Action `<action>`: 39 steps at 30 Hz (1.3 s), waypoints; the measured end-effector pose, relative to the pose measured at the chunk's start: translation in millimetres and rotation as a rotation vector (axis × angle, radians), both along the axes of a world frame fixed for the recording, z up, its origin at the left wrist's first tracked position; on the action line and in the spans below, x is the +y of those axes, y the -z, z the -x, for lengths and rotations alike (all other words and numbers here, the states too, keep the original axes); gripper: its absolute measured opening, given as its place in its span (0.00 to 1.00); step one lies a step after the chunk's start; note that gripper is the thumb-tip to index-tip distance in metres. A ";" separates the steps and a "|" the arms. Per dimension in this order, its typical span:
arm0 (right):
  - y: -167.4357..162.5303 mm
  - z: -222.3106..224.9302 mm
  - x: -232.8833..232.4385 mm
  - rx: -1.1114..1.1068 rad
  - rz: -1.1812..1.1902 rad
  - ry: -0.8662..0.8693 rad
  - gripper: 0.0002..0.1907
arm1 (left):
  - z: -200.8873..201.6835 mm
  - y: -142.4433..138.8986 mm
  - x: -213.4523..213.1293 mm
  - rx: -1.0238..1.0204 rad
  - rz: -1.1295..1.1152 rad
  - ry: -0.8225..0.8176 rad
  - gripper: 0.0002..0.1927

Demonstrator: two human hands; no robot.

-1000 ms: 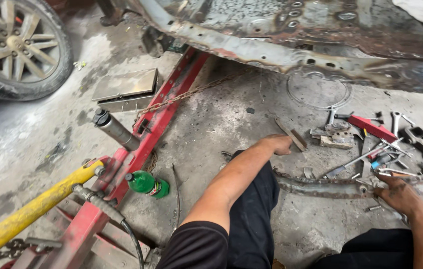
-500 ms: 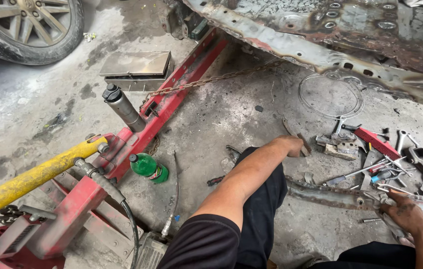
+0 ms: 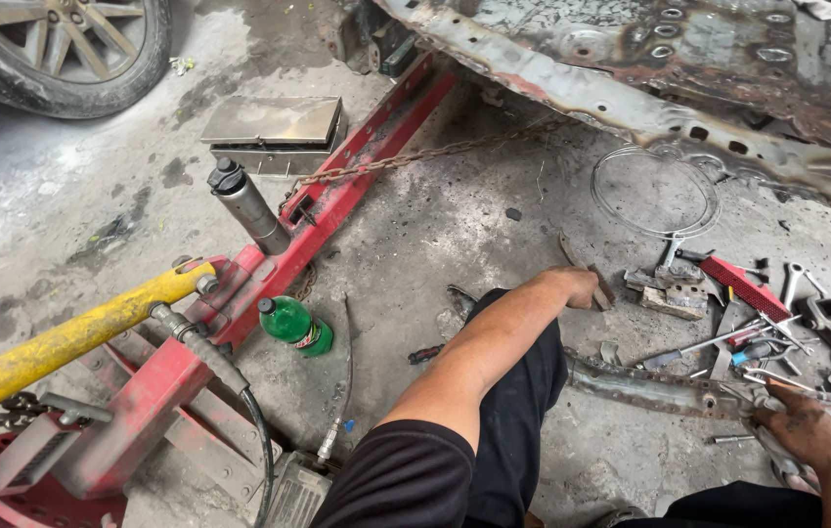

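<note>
**A:** Though half hidden at the frame's lower edge, looks closed: right hand (image 3: 805, 430), fingers wrapped round what is probably a grey plier-like tool (image 3: 775, 458). Hard to be sure at that angle.

**B:** And lying where, exactly?

**A:** Low on the concrete floor (image 3: 494, 225), right at the near end of the rusted metal strip (image 3: 650, 388), just below the scatter of spanners and screwdrivers (image 3: 797, 328).

**B:** Left hand?

**A:** Left hand (image 3: 572, 286) loosely clenched, knuckles down on the floor as a prop, touching or just beside a small metal wedge (image 3: 599, 289). Nothing plainly gripped.

**B:** So, judging the step?

**A:** Picking up a tool from the pile, by the look of it, with the body braced on the other arm. No contact with the rusted car sill (image 3: 631, 108) above, nor with the chain (image 3: 415, 156) running from it to the red pulling frame (image 3: 357, 176).

**B:** Called for in any next move?

**A:** A firm grip before lifting, and a clean path up through the loose tools. Worth minding the red flat bar (image 3: 743, 286) and the wire ring (image 3: 594, 191) nearby. Well apart and no concern: green bottle (image 3: 296, 325), yellow handle (image 3: 64, 342).
</note>
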State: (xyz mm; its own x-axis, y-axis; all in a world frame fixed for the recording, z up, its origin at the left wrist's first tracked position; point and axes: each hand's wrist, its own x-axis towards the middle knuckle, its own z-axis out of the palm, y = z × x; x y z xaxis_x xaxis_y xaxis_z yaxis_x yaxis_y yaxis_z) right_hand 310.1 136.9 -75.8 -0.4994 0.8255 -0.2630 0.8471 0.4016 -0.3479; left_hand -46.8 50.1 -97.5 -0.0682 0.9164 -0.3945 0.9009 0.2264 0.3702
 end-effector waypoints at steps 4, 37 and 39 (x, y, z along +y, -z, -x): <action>2.3 0.0 -0.3 0.006 -0.018 -0.075 0.37 | 2.3 4.1 -1.2 0.005 -0.019 -0.020 0.20; 20.8 -34.8 24.6 0.123 -0.089 -0.056 0.34 | 1.6 25.0 25.6 -0.151 -0.128 0.125 0.21; 20.5 -41.4 27.5 0.216 -0.095 -0.022 0.32 | -6.9 19.5 29.9 -0.108 -0.036 0.121 0.23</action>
